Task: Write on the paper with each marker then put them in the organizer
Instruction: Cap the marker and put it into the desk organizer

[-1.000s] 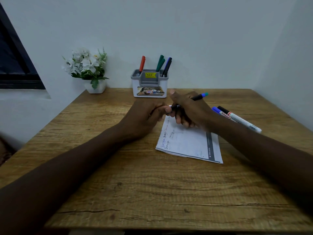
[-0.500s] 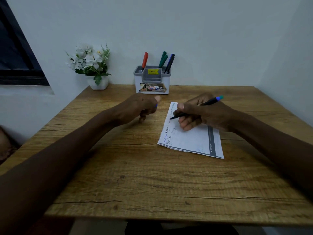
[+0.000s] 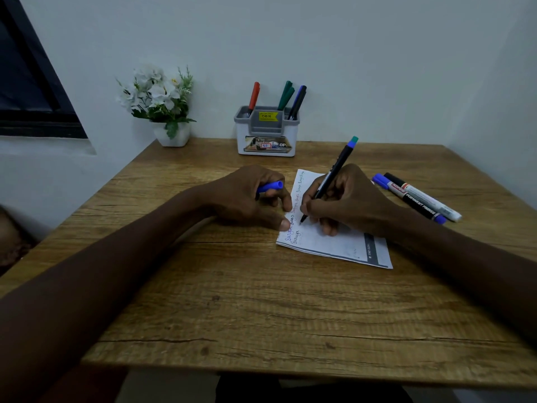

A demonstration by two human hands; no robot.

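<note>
Flowers [image 3: 158,91] in a white pot stood at the far left corner of the table [image 3: 232,301], with wide bare wood running from there down to the near edge. The organizer [image 3: 266,132] sat at the far edge against the wall, with red, green and dark markers upright in it. The left hand [image 3: 247,196] had its fingers curled round a blue cap [image 3: 270,187], thumb stretched to the left edge of the paper [image 3: 343,245]. The paper lay skewed, right of centre, well clear of every table edge. The right hand [image 3: 348,199] pinched the black marker [image 3: 334,175], its tip on the sheet beside the written lines. Two more markers [image 3: 418,199] lay side by side just right of the paper, short of the right edge. Half a second before, the left hand had hovered apart from the sheet and the marker had lain flatter, its tip over the far part of the paper
</note>
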